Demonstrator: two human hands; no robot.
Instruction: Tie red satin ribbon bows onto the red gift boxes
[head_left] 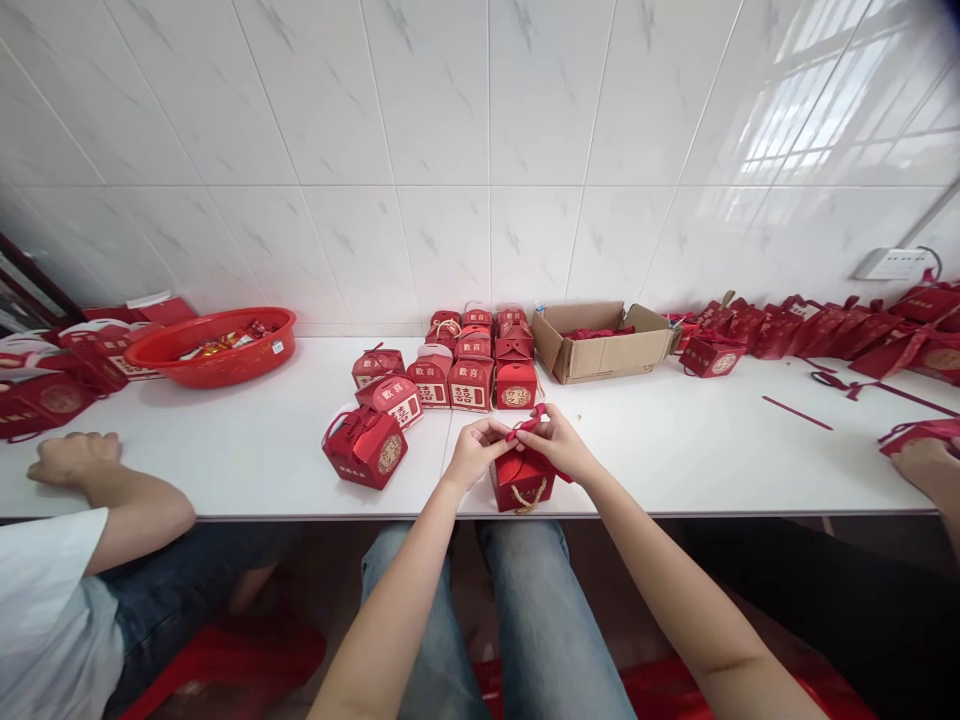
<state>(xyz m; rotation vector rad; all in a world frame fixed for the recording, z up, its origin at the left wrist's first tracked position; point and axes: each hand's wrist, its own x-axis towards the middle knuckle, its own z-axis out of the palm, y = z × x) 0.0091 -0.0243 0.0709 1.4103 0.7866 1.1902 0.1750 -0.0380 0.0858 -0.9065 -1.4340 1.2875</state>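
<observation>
A small red gift box (523,490) with a twisted gold cord on its front stands near the table's front edge, between my hands. Over its top, my left hand (480,447) pinches a red ribbon (537,412) from the left. My right hand (559,443) grips the same ribbon from the right, and a loose end of it hangs by the box's right side. The fingers of both hands almost meet above the lid and partly cover it. To the left sits another red gift box (365,447), tied with ribbon, touching boxes behind it.
Several red boxes (471,384) stand grouped ahead. Behind right is a cardboard box (600,357) holding red material; left is a red basin (214,375) with wrapped sweets. A co-worker's arm (142,495) rests at left, another person's hand (926,465) works at right. Ribbon strips (796,413) lie right.
</observation>
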